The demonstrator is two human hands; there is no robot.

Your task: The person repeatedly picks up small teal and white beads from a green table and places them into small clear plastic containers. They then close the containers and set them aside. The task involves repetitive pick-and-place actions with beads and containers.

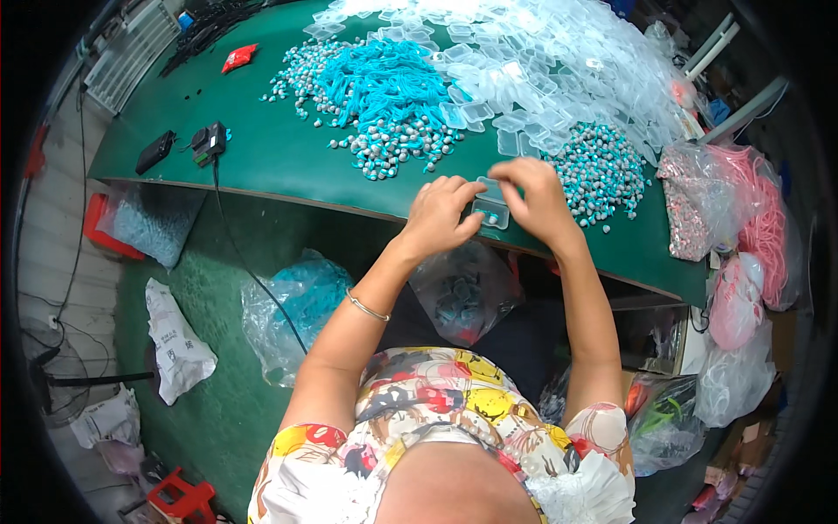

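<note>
Clear plastic: one open box [497,208] between two hands [441,212].

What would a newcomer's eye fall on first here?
Probably the glinting heap of clear boxes across the far right of the green table. Next, the vivid blue cords left of it, among small beads. Then the left hand and right hand at one small box by the near edge.
</note>
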